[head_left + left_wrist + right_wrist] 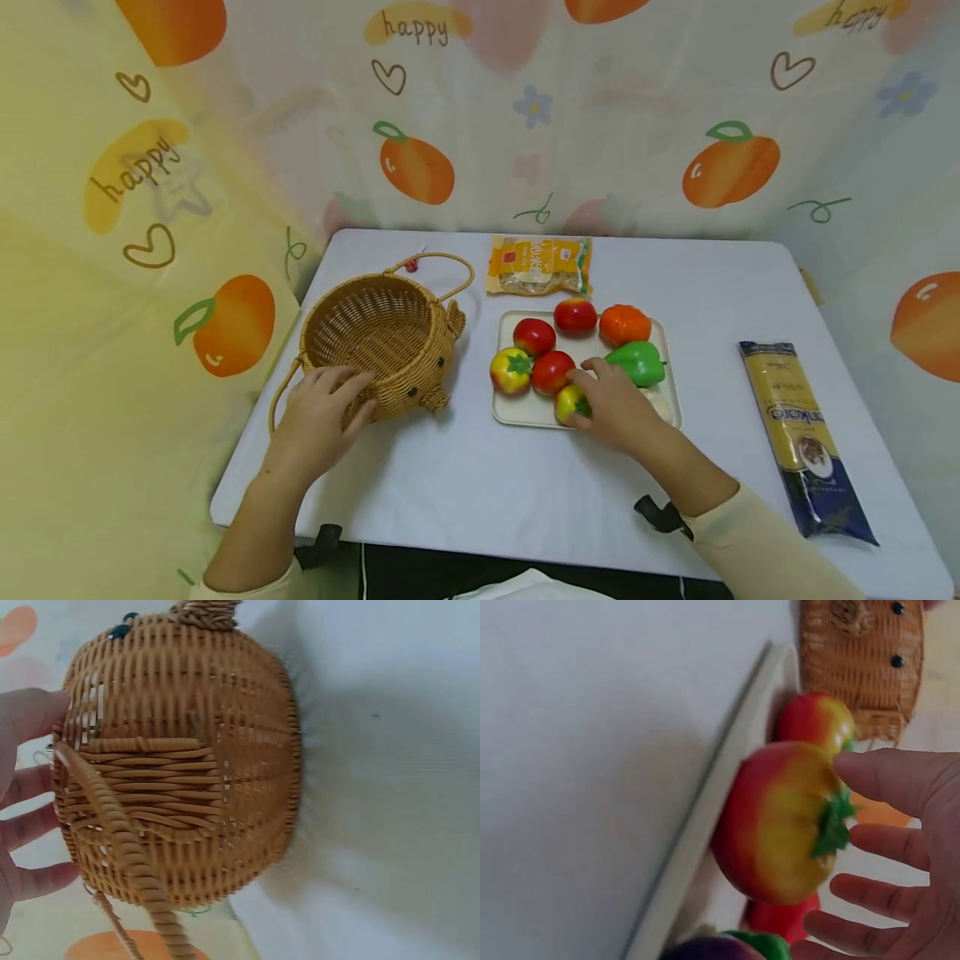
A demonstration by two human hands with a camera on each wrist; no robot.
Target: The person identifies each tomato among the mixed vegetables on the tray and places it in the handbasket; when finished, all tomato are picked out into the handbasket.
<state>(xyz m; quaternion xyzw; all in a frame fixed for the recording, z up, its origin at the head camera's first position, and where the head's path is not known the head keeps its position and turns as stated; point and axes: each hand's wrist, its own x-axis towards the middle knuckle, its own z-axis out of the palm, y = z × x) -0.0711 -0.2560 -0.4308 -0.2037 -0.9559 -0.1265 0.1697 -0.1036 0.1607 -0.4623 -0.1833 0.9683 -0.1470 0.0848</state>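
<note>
A wicker basket [408, 379] with animal-face details stands at the left of the table. My left hand [315, 417] rests at its near rim, fingers loosely extended; in the left wrist view the thumb and fingertips meet the basket's [255, 765] rim. On a cream tray [517, 414], my right hand [618, 408] reaches over a red-and-yellow toy tomato [567, 403] with a green leafy top. The right wrist view shows fingers spread beside this tomato [769, 825], the thumb close to it; contact is unclear. The palm partly hides a whitish item [658, 403].
Several red fruits [534, 337], another red-and-yellow one [510, 372], an orange pumpkin-like piece [625, 325] and a green pepper [637, 363] share the tray. Behind it lies a yellow food packet [538, 265]; a long gold-and-blue packet [808, 442] lies right. The basket's handle [450, 260] arches up.
</note>
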